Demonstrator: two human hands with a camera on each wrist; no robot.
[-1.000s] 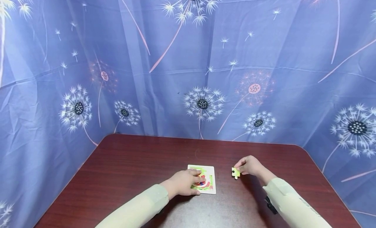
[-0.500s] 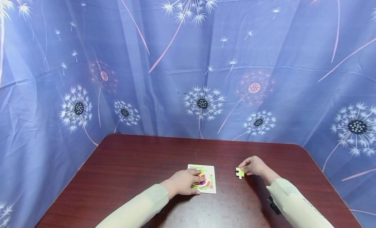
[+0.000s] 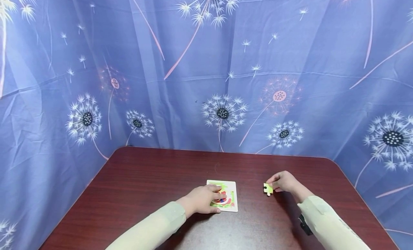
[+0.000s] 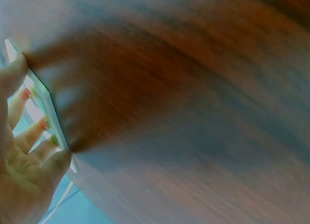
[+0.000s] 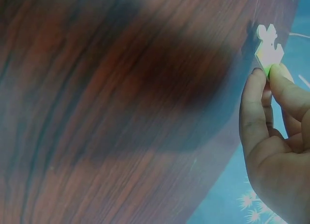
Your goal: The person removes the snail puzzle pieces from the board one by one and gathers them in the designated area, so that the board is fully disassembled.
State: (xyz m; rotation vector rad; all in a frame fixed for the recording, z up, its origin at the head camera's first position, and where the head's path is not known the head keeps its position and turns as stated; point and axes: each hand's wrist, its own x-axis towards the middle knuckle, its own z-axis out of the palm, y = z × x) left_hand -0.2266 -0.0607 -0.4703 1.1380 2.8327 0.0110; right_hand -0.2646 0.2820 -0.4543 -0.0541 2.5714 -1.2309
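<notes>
My left hand [image 3: 203,200] rests on a white-framed jigsaw puzzle board [image 3: 231,185] lying on the table. Its fingers stretch over a colourful picture, mostly green with red and blue, and cover part of it. In the left wrist view, fingertips of the left hand [image 4: 34,161] touch the board [image 4: 47,100] at its edges. To the right of the board, my right hand [image 3: 284,182] pinches a yellow-green jigsaw piece [image 3: 268,188] between thumb and fingertips. The right wrist view has this piece [image 5: 268,50] tilted up at the tips of the right hand [image 5: 276,151], with its knobs and notch showing.
The dark red wooden table [image 3: 155,171] has rounded far corners. Blue curtains [image 3: 180,110] with dandelion prints hang behind it and along both sides. A black band [image 3: 304,225] shows under the right sleeve.
My right hand has moved a little to the right with the jigsaw piece, away from the board. The left hand stays in place on the board.
</notes>
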